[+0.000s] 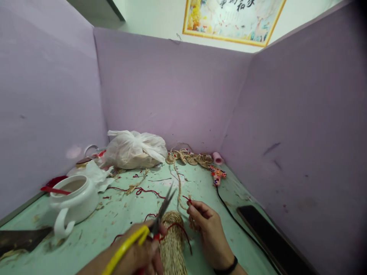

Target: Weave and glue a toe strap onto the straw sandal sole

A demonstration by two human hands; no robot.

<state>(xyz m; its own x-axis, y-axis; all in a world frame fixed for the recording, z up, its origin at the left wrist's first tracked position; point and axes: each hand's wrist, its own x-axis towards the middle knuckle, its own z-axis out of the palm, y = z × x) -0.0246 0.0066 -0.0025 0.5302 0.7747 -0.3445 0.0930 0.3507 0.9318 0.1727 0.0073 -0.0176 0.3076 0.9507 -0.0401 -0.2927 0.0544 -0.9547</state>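
Note:
My left hand (pixel 137 254) is closed round yellow-handled scissors (pixel 156 225), whose blades point up and away, slightly apart. My right hand (pixel 208 229) pinches a bit of red thread (pixel 187 199) together with a straw strand between thumb and fingers, a black band on its wrist. Between the two hands lies a woven straw piece (pixel 172 240) with red thread looped over it. A thin straw cord (pixel 179 187) runs from it towards the back of the green table (pixel 120 217).
A white pot (pixel 76 200) with a red stick stands left, a white plastic bag (pixel 134 149) behind it. Small woven straw pieces (pixel 190 157), a pink roll (pixel 218 158) and a patterned glue gun (pixel 217 175) with black cable lie at the back. A dark phone (pixel 269 236) lies right. Purple walls enclose the table.

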